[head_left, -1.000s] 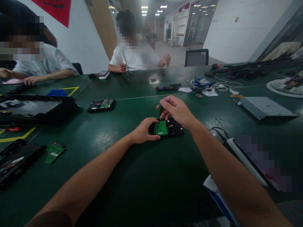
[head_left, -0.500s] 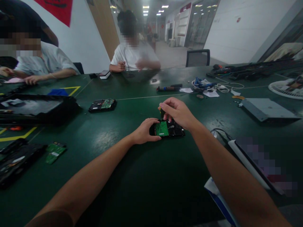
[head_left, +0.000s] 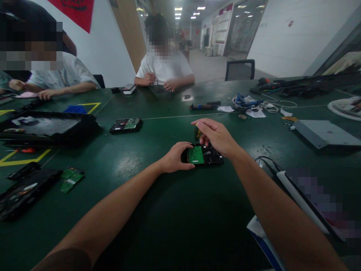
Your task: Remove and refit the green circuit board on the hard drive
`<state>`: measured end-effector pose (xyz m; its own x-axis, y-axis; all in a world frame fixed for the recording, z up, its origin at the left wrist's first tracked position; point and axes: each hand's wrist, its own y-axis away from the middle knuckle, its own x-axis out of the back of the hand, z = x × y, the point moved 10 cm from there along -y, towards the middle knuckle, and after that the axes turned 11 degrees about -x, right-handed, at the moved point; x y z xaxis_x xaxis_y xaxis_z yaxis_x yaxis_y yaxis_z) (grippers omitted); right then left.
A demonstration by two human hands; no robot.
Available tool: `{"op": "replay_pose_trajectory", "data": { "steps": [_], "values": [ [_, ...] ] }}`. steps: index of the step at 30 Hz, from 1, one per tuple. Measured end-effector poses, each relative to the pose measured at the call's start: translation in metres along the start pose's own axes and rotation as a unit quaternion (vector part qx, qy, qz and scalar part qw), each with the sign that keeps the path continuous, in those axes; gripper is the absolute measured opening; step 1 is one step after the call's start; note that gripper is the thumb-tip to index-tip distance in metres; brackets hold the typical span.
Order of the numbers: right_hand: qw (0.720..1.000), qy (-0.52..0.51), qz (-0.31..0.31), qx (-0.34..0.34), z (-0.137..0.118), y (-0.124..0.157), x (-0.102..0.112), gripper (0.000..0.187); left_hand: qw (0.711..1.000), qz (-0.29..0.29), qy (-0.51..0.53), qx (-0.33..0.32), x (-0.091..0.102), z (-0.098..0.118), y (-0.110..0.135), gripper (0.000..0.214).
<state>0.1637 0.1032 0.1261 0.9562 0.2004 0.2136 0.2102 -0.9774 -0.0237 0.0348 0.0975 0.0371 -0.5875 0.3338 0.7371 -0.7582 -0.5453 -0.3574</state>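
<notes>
A black hard drive with a green circuit board on top lies on the green table in front of me. My left hand grips its left end, fingers curled over the edge. My right hand hovers over the drive's far side, fingers pinched around a small dark tool with a yellow part that stands upright on the drive.
Another hard drive lies farther left. A black tray, loose green boards and black parts are at the left. A grey metal case, cables and a screwdriver lie to the right and beyond. Two people sit across the table.
My right hand has dropped a little closer to the drive with the tool. The person opposite lowered both hands to the table. The left hand keeps its hold.
</notes>
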Motion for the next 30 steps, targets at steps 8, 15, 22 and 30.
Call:
{"op": "replay_pose_trajectory", "data": {
  "steps": [8, 15, 22, 30],
  "values": [
    [0.999, -0.041, -0.002, -0.012, 0.0014, 0.0000, 0.0011, 0.033, 1.000, 0.000, -0.005, -0.007, 0.0007, 0.0011, -0.0002, 0.080],
    [0.999, -0.042, -0.013, -0.012, 0.0027, -0.0023, -0.0004, 0.030, 1.000, 0.001, -0.005, 0.000, 0.0009, 0.0011, -0.0002, 0.079],
    [1.000, -0.017, 0.015, -0.001, -0.0006, 0.0013, 0.0047, 0.029, 1.000, -0.001, -0.006, 0.003, 0.0006, -0.0001, 0.0004, 0.078],
    [1.000, -0.019, -0.002, 0.009, -0.0038, 0.0005, 0.0027, 0.029, 1.000, 0.006, -0.003, -0.004, 0.0005, 0.0003, 0.0007, 0.078]
  ]
}}
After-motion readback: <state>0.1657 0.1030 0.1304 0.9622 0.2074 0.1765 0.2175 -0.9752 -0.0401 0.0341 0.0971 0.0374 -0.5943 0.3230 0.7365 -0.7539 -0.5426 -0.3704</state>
